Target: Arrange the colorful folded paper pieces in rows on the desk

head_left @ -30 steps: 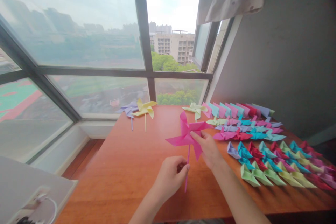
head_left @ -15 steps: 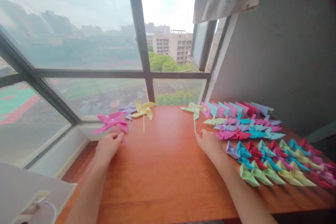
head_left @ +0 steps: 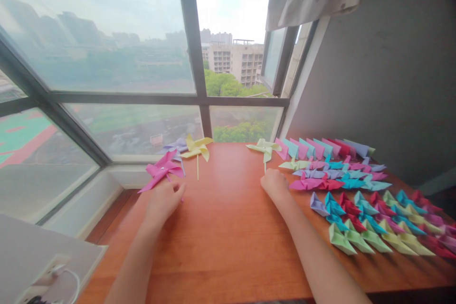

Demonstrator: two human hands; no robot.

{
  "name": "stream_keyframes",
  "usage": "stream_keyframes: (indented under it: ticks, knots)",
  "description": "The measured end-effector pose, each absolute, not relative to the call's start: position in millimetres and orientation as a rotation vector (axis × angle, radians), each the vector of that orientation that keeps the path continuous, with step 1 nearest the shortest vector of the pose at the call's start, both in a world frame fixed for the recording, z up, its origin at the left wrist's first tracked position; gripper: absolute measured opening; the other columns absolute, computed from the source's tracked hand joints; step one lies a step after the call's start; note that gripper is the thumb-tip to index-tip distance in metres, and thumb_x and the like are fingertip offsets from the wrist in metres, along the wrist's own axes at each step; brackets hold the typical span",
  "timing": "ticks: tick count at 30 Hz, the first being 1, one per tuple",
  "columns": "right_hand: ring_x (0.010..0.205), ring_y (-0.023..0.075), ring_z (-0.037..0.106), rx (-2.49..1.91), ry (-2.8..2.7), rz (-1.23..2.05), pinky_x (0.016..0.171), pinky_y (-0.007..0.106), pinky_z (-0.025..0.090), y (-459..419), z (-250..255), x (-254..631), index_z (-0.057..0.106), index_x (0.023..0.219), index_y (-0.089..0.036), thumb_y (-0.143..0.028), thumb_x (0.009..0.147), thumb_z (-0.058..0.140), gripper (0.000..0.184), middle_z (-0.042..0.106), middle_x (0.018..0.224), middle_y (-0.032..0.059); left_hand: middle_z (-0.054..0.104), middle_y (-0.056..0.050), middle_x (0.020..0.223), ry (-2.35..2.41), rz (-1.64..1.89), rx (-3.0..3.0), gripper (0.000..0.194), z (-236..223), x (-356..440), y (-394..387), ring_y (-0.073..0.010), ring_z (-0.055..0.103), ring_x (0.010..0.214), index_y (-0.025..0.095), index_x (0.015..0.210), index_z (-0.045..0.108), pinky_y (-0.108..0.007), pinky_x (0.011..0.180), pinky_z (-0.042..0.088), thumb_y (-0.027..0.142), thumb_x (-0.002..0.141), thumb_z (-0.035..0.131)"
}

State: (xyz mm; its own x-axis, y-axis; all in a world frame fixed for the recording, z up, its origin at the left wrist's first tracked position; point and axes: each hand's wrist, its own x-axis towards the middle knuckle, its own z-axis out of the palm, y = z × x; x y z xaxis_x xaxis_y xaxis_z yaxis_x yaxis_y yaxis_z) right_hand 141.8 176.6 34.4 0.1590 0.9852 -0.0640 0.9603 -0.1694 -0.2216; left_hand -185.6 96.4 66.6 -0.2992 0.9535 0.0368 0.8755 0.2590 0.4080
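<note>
A pink paper pinwheel (head_left: 163,171) is at the left side of the table, its stick pinched in my left hand (head_left: 164,203); the stick's lower tip shows below my fingers. My right hand (head_left: 276,185) is closed around the lower end of the stick of a pale green pinwheel (head_left: 264,149), whose head lies near the table's far edge. Just beyond the pink one, a yellow pinwheel (head_left: 195,148) lies on the table, partly over a purple pinwheel (head_left: 174,146). My fingertips on the right are mostly hidden behind the hand.
Folded paper pieces (head_left: 320,149), paper cranes (head_left: 331,180) and paper boats (head_left: 359,237) fill the right of the wooden table (head_left: 228,247) in rows. Windows (head_left: 124,33) stand beyond it, with a grey wall (head_left: 392,66) at right and a wall socket (head_left: 53,270) lower left.
My left hand has moved right with the pink pinwheel, whose head has turned and tilted. My right hand has shifted slightly left and up, closing over the end of the pale green pinwheel's stick.
</note>
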Motion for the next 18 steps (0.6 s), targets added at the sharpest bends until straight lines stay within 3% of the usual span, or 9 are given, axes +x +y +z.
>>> stream_keyframes:
  ticks: [5,11,18]
  knots:
    - [0.076,0.0236,0.071,-2.197,-1.936,0.336,0.059,0.026,0.042,167.8,31.3,143.1,0.073,0.082,-0.011,-0.021,0.085,0.053,0.022,0.074,0.081,0.0172,0.063,-0.002,0.059,2.109,0.698,1.760,0.036,64.5,-148.3,88.0,-0.0186,0.057,0.061,0.019,0.060,0.058,-0.025,0.058,0.031,0.044,0.083,0.049]
    - [0.073,0.0157,0.067,-1.967,-1.993,0.340,0.060,0.023,0.035,119.7,30.7,123.3,0.067,0.083,-0.020,-0.023,0.087,0.052,0.016,0.072,0.074,0.0031,0.068,-0.003,0.064,1.766,0.862,1.724,0.033,53.5,-97.3,80.1,-0.0195,0.062,0.065,0.017,0.072,0.068,-0.026,0.061,0.039,0.044,0.083,0.052]
    - [0.060,0.0124,0.063,-1.550,-2.103,0.281,0.057,0.023,0.031,66.0,21.8,100.3,0.062,0.080,-0.020,-0.016,0.085,0.052,0.012,0.067,0.067,-0.0015,0.074,-0.008,0.081,1.563,1.079,1.455,0.042,50.7,-79.1,73.8,-0.0184,0.064,0.066,0.014,0.095,0.070,-0.026,0.060,0.045,0.051,0.085,0.052]
